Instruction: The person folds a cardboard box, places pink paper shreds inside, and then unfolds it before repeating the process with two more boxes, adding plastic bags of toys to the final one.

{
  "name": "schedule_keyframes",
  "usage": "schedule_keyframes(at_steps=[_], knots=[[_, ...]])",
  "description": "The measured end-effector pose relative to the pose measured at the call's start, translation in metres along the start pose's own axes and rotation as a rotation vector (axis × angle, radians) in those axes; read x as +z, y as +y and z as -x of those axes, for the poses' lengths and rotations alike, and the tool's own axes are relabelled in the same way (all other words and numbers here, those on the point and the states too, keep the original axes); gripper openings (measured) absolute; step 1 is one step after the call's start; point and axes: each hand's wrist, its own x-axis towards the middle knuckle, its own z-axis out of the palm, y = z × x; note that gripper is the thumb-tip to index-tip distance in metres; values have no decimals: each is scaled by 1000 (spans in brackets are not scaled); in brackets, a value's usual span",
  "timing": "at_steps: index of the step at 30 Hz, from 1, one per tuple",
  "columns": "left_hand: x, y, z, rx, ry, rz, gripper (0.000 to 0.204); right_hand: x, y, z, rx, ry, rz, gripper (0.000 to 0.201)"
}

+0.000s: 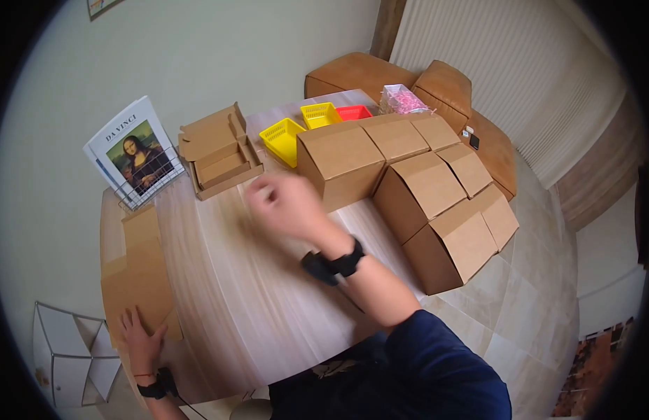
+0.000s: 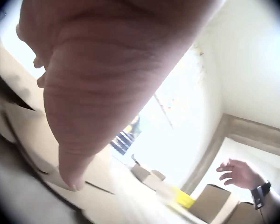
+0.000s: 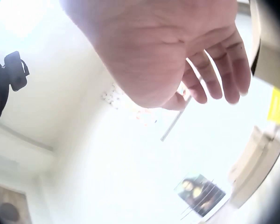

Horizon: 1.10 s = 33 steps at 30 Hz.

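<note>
My left hand (image 1: 142,344) rests with spread fingers on a flat, unfolded cardboard box blank (image 1: 146,280) at the table's left edge. In the left wrist view its thumb (image 2: 72,175) lies on the cardboard. My right hand (image 1: 289,206), blurred, is raised over the middle of the table with nothing in it. The right wrist view shows its fingers (image 3: 214,70) loosely bent and apart. An open cardboard box (image 1: 223,164) with its lid up stands beyond that hand. Just right of the hand is a group of closed cardboard boxes (image 1: 342,150).
A wire rack (image 1: 153,183) holds a Da Vinci book (image 1: 132,143) at the back left. Yellow baskets (image 1: 279,136), a red basket (image 1: 354,112) and a container of pink shredded filler (image 1: 405,101) line the far side. A brown sofa (image 1: 443,87) stands behind the table.
</note>
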Motion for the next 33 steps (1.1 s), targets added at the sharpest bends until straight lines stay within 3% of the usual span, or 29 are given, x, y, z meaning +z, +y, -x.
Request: schedule_keyframes(at_steps=[3,6,8,10,14,16,17,20,23,25,28,30,33], knots=[[-19,76,-2,243,28,258,77,-61,49,0,24,441,411,36],[-17,151,-11,521,67,505,60,-94,72,11,236,486,518,48],[-17,206,-13,635,1,645,58,-105,79,17,337,492,514,50],[-3,253,-23,761,-46,715,59,-109,88,23,309,479,517,50],[9,339,-19,675,-292,1007,68,-106,96,28,242,504,481,50],[23,371,-19,659,-313,1139,75,-104,94,30,228,511,455,50],[31,383,-22,654,-324,1204,79,-104,90,33,232,509,442,50],[52,406,-35,728,-43,1132,89,-107,88,40,253,434,363,51],[53,410,-43,517,-54,1200,94,-107,95,49,249,409,324,53],[50,410,-52,488,-59,1173,90,-104,107,52,186,393,307,54],[51,411,-63,468,-72,1178,84,-101,97,60,293,313,85,54],[53,411,-65,465,-59,1185,80,-100,86,68,281,303,80,50],[44,399,-40,490,-1,1119,76,-103,64,89,264,268,83,49]])
